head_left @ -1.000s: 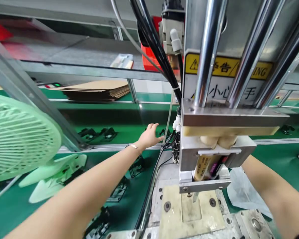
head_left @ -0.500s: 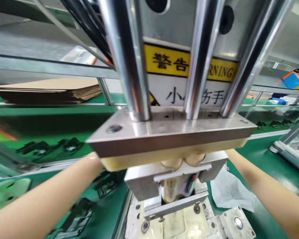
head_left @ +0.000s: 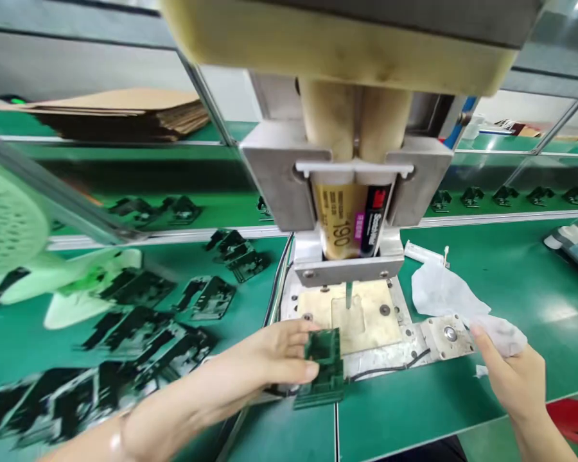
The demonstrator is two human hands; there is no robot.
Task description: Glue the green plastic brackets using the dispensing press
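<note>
My left hand (head_left: 274,359) grips a dark moulded plastic part (head_left: 325,372), thumb on its near side, just in front of the glue fixture. Pinched in my right hand (head_left: 515,378) is a crumpled white wipe (head_left: 503,335), beside a metal block with a round button (head_left: 450,333). Between and above the hands, a twin glue cartridge (head_left: 344,221) sits upright in a metal holder (head_left: 282,183). Its thin nozzle (head_left: 349,295) points down at a cream fixture plate (head_left: 380,321).
Several dark plastic parts (head_left: 207,298) lie on the green bench at left, beside a pale green fan (head_left: 9,218). More parts (head_left: 472,197) line the rear shelf. A second white wipe (head_left: 443,289) and a white tube (head_left: 424,253) lie right. Cardboard sheets (head_left: 120,106) are stacked behind.
The view has shifted, with the press plate now higher in it. Both hands, hidden behind the press before, now show in front: the left with a plastic part, the right with a wipe.
</note>
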